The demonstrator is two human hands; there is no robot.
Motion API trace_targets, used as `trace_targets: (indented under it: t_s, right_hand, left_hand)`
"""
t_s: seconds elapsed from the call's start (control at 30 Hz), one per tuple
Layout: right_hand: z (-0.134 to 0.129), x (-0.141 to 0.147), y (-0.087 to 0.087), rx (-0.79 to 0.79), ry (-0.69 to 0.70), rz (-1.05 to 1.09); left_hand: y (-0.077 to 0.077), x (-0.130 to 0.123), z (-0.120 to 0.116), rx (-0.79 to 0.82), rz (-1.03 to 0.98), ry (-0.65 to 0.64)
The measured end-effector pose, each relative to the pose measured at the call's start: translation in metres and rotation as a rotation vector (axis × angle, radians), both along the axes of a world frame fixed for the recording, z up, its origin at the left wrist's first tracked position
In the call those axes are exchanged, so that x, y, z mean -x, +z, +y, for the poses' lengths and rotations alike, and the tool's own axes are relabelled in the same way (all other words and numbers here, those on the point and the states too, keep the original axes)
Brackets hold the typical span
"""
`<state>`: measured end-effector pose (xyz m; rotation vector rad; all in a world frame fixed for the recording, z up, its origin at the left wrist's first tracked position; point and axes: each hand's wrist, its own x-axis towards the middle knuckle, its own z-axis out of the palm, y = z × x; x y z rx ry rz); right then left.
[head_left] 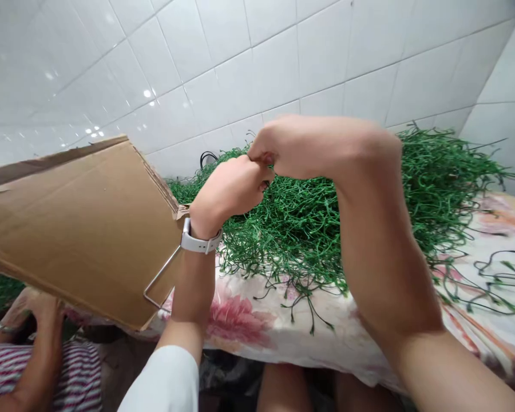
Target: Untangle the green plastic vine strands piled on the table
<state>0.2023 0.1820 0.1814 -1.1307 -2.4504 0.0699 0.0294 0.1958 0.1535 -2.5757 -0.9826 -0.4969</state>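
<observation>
Both of my hands meet in front of me, above a large heap of thin green stringy pieces [309, 223]. My left hand [234, 189], with a white watch [201, 243] on its wrist, has its fingers curled together. Touching it from the right, my right hand [300, 146] is bent over with its fingers pinched at the left fingertips. Whatever lies between the fingers is too small and hidden to name. The heap rests on a flowered cloth [240, 320], and some loose strands lie along its front edge.
A large cardboard box [77, 229] stands at the left, with a bent metal wire [158, 277] by its right corner. Beyond it, at the lower left, are a person's hands [38, 309] and striped clothing. White wall tiles [274, 68] rise behind. Separate strands [502, 280] lie at the right.
</observation>
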Motion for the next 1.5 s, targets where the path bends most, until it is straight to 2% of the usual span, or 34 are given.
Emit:
trace_targets:
  t_s: [0.07,0.13,0.27,0.4,0.5,0.63,0.73,0.9,1.0,1.2,1.37,1.5]
  right_hand:
    - [0.001,0.002,0.000,-0.035,-0.126,-0.086]
    - [0.005,0.001,-0.001,-0.062,-0.157,-0.088]
    - [0.022,-0.004,-0.004,-0.102,-0.197,0.057]
    - [0.038,-0.014,-0.007,-0.144,-0.301,0.119]
    - [0.044,-0.021,-0.008,-0.151,-0.302,0.074]
    - [0.040,-0.022,-0.006,-0.135,-0.291,0.089]
    - [0.032,-0.019,-0.004,-0.118,-0.235,0.120]
    - [0.034,-0.011,-0.005,-0.020,-0.013,0.140]
    - [0.038,-0.004,-0.005,-0.013,0.100,0.145]
    - [0.033,0.004,-0.004,-0.043,0.195,0.199]
    - [0.027,-0.001,-0.002,-0.117,0.185,0.257]
    - [0.020,-0.002,0.000,-0.222,0.193,0.397]
  left_hand:
    - [-0.002,0.000,0.004,-0.036,0.080,0.071]
    - [-0.002,0.002,0.012,-0.018,0.091,0.042]
    - [0.000,0.010,0.035,0.052,-0.099,-0.077]
    - [-0.002,0.019,0.054,-0.041,-0.300,-0.119]
    - [-0.005,0.025,0.064,-0.066,-0.352,-0.129]
    - [-0.006,0.029,0.073,-0.030,-0.408,-0.193]
    - [-0.002,0.030,0.072,0.037,-0.546,-0.257]
    - [0.008,0.029,0.058,0.234,-0.915,-0.450]
    - [0.014,0.031,0.050,0.314,-1.033,-0.532]
    - [0.019,0.038,0.048,0.393,-1.129,-0.557]
    - [0.019,0.044,0.052,0.375,-1.157,-0.592]
    - [0.021,0.045,0.046,0.417,-1.106,-0.613]
